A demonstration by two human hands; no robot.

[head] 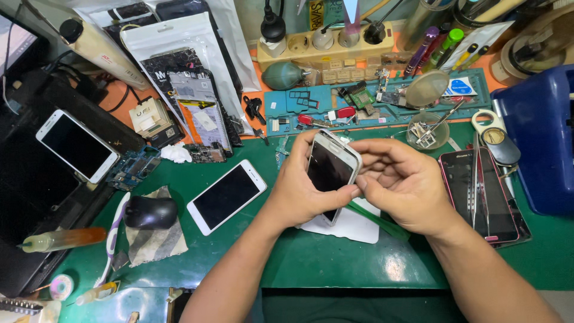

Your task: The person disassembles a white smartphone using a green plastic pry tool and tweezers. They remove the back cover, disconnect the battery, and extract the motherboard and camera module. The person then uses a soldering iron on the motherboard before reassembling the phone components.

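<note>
Bright, even light falls from overhead onto the green mat-covered worktop (335, 257), leaving only soft, short shadows beneath the forearms toward six o'clock. Pale glare sits on the clear plastic sleeves (197, 36) at eleven o'clock. Towards nine o'clock the black laptop (36, 197) stays dim. The centre is sharp; the edges bow outward, and the far corners soften slightly.

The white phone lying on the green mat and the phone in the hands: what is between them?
In the head view, only the left hand and bare green mat lie between them.
</note>
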